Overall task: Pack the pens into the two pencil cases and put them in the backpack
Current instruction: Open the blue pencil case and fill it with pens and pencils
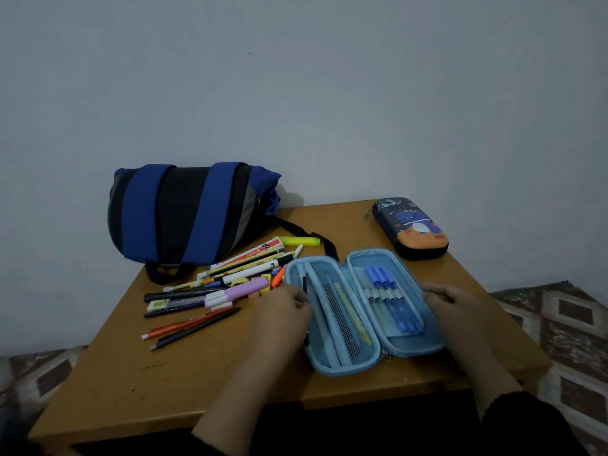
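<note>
Two bare hands show, the left hand [283, 311] and the right hand [455, 306], with forearms uncovered well past the wrists. Each arm wears a dark, black-looking sleeve pushed up toward the elbow: the left sleeve [210, 447] ends in a slightly frayed, uneven edge, and the right sleeve [526, 422] bunches loosely.

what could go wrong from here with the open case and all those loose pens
The open light blue pencil case lies near the table's front edge, so a nudge might tip it off. The loose pens look like too many for one case; overfilling may stop it closing. The backpack overhangs the table's left edge and could slide.
</note>
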